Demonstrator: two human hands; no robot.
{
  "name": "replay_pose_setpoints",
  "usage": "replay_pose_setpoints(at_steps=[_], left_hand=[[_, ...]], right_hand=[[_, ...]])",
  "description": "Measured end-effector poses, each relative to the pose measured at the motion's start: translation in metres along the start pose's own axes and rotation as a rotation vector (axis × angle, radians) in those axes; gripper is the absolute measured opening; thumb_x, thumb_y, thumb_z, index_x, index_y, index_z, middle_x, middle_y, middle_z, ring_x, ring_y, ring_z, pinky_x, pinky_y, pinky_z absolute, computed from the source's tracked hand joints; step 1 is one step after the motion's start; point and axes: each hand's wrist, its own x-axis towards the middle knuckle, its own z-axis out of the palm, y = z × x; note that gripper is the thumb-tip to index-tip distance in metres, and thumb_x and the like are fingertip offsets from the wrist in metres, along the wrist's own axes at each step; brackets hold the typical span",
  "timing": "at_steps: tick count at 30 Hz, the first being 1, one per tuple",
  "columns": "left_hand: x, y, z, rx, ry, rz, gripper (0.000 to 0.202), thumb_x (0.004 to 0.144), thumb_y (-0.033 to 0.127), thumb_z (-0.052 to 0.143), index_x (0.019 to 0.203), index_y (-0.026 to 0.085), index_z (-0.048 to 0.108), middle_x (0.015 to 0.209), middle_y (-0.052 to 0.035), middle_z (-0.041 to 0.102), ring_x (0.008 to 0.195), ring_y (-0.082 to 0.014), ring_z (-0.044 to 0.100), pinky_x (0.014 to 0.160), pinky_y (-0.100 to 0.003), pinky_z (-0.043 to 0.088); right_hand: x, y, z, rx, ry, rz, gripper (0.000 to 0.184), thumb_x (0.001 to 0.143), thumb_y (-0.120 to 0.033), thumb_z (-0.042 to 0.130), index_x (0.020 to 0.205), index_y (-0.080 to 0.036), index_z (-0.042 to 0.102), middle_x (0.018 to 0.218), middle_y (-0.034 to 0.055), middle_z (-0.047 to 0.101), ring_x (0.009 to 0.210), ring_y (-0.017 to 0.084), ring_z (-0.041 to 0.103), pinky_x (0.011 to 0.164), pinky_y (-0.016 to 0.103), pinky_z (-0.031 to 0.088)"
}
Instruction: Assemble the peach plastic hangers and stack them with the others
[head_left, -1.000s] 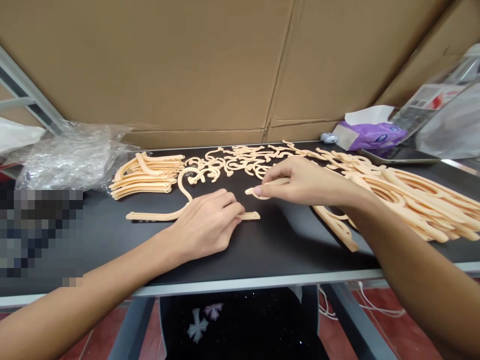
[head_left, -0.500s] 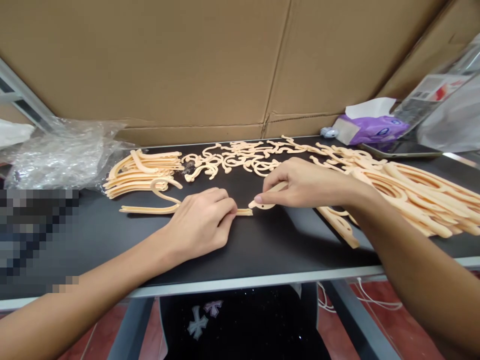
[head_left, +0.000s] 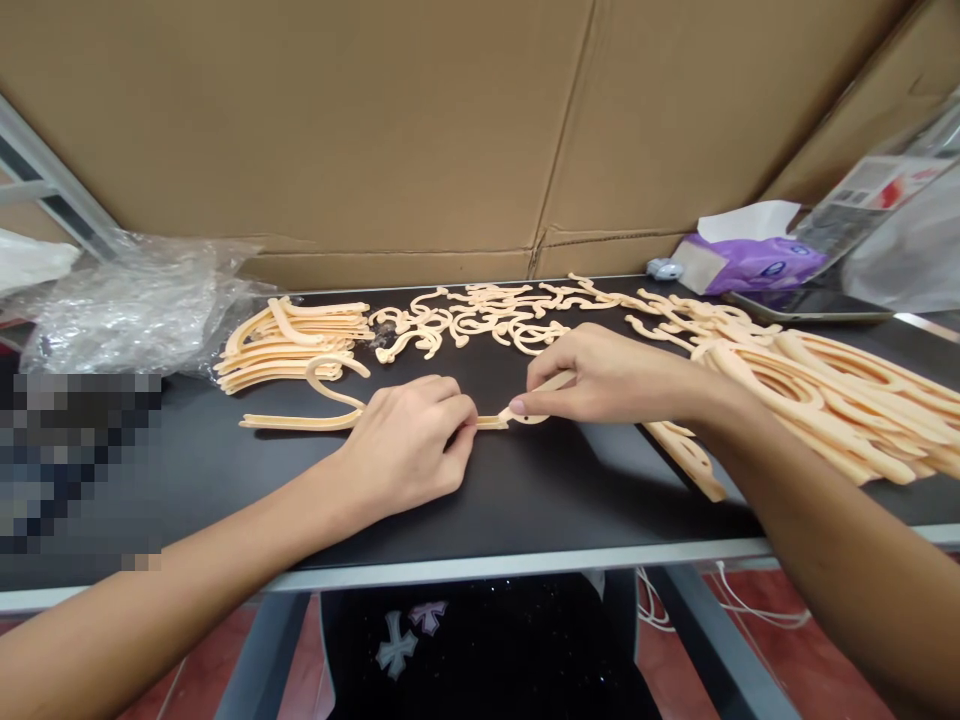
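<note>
In the head view, the left hand [head_left: 412, 435] lies over a pale hooked strip [head_left: 300, 422] on the black table [head_left: 570, 500], its thumb and forefinger closed on the strip near the right end; the other fingers are curled, and what they grip underneath cannot be told. The strip's hook curves up behind the hand, which hides where the two meet. The right hand [head_left: 600, 375] pinches a flat holed piece [head_left: 558, 382] between thumb and fingers, its tip at the strip's right end, touching or nearly so. The step in hand looks to be lining these two ends up. From here, the next move seems to call for a steady left hold and a small, level adjustment of the right, so that the ends meet squarely without the strip skidding. Behind the hands lie a stack of curved pieces [head_left: 307, 378] and scattered hooks [head_left: 480, 322]; a heap of pale parts [head_left: 832, 400] lies beyond the right forearm.
</note>
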Motion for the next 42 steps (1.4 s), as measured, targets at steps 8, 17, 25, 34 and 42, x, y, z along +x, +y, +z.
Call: replay_pose_setpoints(at_steps=[8,17,25,34,42], left_hand=[[-0.0002,-0.0003,-0.0007,0.020,-0.041,-0.024,0.020,0.093,0.019,0.051,0.084,0.017,0.070,0.084,-0.0045,0.067,0.076,-0.0194,0.064,0.065,-0.031,0.047],[0.0009,-0.0018,0.0006,0.050,-0.060,-0.007,0.021,0.094,0.018,0.050,0.087,0.016,0.069,0.085,-0.0050,0.068,0.077,-0.0203,0.064,0.064,-0.032,0.045],[0.0022,-0.0013,0.0004,0.044,-0.043,-0.031,0.017,0.092,0.017,0.054,0.086,0.017,0.070,0.085,-0.0040,0.070,0.075,-0.0197,0.065,0.062,-0.031,0.044],[0.0013,0.0003,-0.0014,0.034,-0.078,-0.063,0.018,0.091,0.017,0.053,0.087,0.017,0.070,0.086,-0.0047,0.070,0.078,-0.0208,0.066,0.066,-0.032,0.047],[0.0018,-0.0006,-0.0014,0.011,-0.051,-0.073,0.016,0.089,0.015,0.054,0.086,0.017,0.070,0.085,-0.0038,0.071,0.076,-0.0193,0.066,0.064,-0.030,0.045]], right_hand=[[0.0029,0.0030,0.0028,-0.033,-0.026,0.037,0.038,0.083,-0.052,0.064,0.064,-0.020,0.071,0.056,-0.0019,0.059,0.060,0.012,0.050,0.059,0.028,0.035],[0.0038,0.0018,0.0025,-0.110,-0.046,0.143,0.040,0.083,-0.058,0.061,0.071,-0.023,0.075,0.069,0.0008,0.067,0.070,0.016,0.056,0.066,0.030,0.038],[0.0042,0.0020,0.0043,-0.089,-0.066,0.160,0.041,0.083,-0.058,0.060,0.069,-0.022,0.072,0.066,0.0009,0.064,0.068,0.016,0.054,0.062,0.030,0.036],[0.0045,0.0006,0.0048,-0.108,-0.055,0.149,0.041,0.084,-0.057,0.060,0.068,-0.021,0.070,0.066,0.0009,0.063,0.068,0.016,0.054,0.063,0.029,0.036],[0.0080,0.0081,0.0096,-0.013,-0.065,0.073,0.038,0.085,-0.051,0.061,0.070,-0.017,0.072,0.062,0.0007,0.063,0.062,0.013,0.051,0.059,0.028,0.034]])
